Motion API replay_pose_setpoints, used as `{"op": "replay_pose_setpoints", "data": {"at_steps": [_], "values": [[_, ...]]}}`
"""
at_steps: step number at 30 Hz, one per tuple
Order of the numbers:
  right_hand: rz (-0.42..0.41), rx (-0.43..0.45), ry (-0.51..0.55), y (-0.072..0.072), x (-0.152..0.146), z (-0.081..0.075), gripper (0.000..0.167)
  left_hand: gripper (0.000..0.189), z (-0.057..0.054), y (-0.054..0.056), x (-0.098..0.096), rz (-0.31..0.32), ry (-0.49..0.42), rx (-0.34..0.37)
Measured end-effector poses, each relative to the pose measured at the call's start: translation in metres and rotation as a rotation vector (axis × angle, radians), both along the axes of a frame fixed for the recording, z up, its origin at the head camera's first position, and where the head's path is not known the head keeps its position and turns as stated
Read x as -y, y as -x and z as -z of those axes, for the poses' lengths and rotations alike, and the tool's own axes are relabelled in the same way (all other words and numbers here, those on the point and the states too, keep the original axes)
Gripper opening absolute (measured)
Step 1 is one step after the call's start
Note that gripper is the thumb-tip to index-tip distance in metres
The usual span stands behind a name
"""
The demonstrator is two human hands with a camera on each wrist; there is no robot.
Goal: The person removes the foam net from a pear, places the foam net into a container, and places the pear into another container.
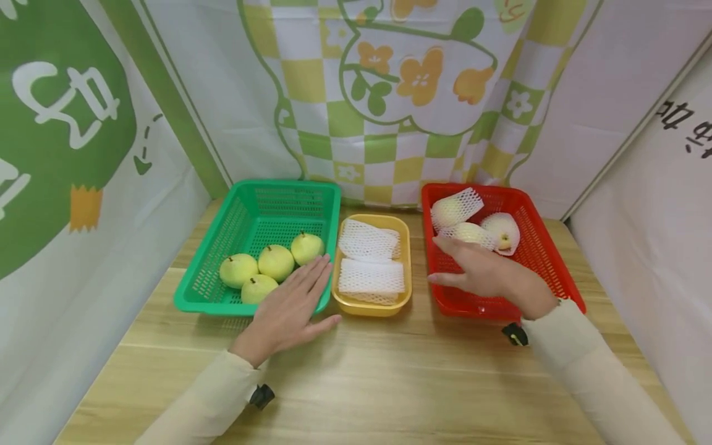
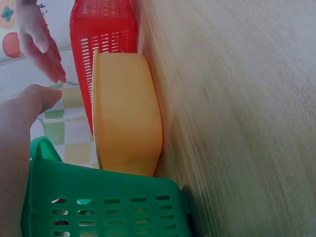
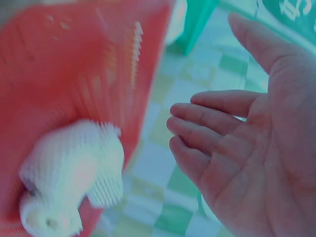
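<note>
While left grip and right grip are spread, a yellow tub separates baskets.

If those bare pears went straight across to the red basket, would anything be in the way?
Yes. The yellow tub of white foam nets stands between the green basket of bare pears and the red basket. The left grip is over the green basket's near edge, the right grip over the red basket.

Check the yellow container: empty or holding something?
Holding something: white foam nets lie inside the yellow container, visible from the head view.
</note>
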State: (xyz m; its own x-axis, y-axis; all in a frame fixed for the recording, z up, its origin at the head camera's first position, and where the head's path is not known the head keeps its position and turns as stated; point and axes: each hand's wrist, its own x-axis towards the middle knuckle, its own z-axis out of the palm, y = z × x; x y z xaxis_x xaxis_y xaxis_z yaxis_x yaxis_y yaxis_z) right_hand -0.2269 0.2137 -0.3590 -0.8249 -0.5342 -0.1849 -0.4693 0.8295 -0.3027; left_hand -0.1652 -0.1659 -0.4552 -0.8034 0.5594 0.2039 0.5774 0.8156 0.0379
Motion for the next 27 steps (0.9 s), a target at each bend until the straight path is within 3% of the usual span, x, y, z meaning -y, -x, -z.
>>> {"op": "replay_pose_setpoints", "data": {"at_steps": [4, 9, 16, 23, 27], "values": [[0.054, -0.031, -0.036, 0.026, -0.011, -0.015, 0.091, 0.096, 0.001, -0.001, 0.001, -0.006, 0.013, -0.001], [0.131, -0.032, -0.128, 0.063, -0.028, -0.018, 0.093, 0.096, 0.0, -0.001, -0.001, -0.014, 0.029, -0.011], [0.212, 0.08, -0.183, 0.099, -0.043, 0.001, 0.08, 0.095, -0.001, -0.002, -0.002, -0.015, 0.024, 0.012], [0.223, 0.104, -0.23, 0.118, -0.046, 0.03, 0.055, 0.095, 0.0, -0.003, -0.001, -0.01, -0.001, 0.008], [0.229, 0.129, -0.226, 0.126, -0.039, 0.043, 0.05, 0.095, -0.001, -0.004, 0.002, -0.021, -0.01, 0.003]]}}
